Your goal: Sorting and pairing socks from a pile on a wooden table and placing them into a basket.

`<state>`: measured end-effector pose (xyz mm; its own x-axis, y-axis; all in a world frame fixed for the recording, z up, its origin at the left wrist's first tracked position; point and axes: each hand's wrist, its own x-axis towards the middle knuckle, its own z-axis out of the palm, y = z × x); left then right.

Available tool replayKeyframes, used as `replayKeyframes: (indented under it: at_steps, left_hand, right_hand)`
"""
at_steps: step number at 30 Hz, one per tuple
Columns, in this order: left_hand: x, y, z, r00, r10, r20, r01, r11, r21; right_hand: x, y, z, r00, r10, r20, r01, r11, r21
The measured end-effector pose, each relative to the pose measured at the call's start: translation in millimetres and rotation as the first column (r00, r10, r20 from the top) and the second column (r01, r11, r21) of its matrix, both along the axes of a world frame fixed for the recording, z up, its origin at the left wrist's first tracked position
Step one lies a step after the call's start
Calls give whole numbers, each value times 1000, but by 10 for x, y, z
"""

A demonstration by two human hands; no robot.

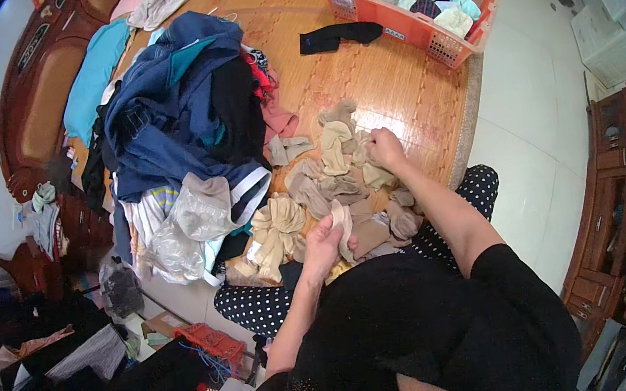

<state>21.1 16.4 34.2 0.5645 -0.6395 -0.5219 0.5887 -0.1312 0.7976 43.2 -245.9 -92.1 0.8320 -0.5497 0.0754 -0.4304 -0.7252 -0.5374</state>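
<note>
A beige sock (342, 222) is pinched in my left hand (322, 244), close to my lap. My right hand (385, 150) is closed at the right side of a loose pile of beige and tan socks (310, 188); what its fingers grip is hidden. A cream-coloured bunch of socks (276, 221) lies left of that pile, next to my left hand. Farther off, a single black sock (339, 36) lies flat on the brown mat (304, 83).
An orange plastic basket (450, 52) with rolled socks stands at the far right of the mat. To the left rises a heap of clothes (179, 110), with a clear plastic bag (202, 208) on its near side. A wooden cabinet (602, 209) stands across the tiled floor.
</note>
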Motion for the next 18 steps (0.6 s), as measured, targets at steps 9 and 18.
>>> replayKeyframes:
  at_steps: [9,18]
  left_hand:
    - [96,120,93,991,6,-132,-26,988,-150]
    - [109,79,197,977,36,-208,-97,953,-287]
  right_hand:
    - [-295,-179,732,928,-319,192,-324,-437,839]
    - [-557,-18,1032,866,-311,392,-501,-539,678]
